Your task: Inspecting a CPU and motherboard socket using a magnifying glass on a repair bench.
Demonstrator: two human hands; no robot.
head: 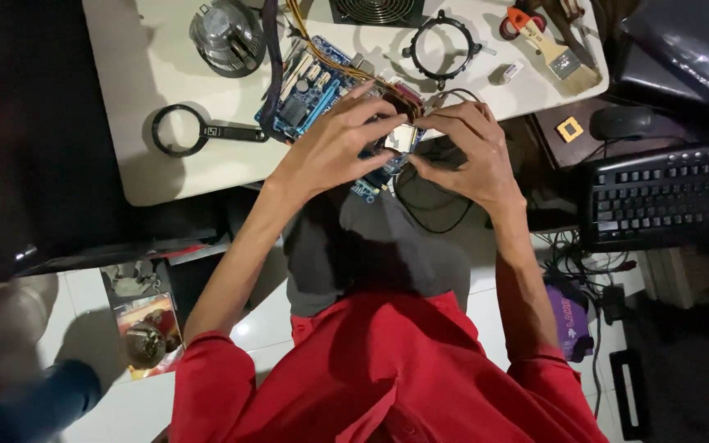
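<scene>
Both hands meet over the near corner of a blue motherboard (pixel 315 90) that lies at the edge of the white table (pixel 149 74), and between their fingertips sits a small square metal chip (pixel 402 138). The left hand (pixel 334 148) pinches the chip's left edge with curled fingers, while the right hand (pixel 469 152) grips its right side from above. A black magnifying glass (pixel 194 130) lies just left of the board, a paintbrush (pixel 555 51) well to the right.
</scene>
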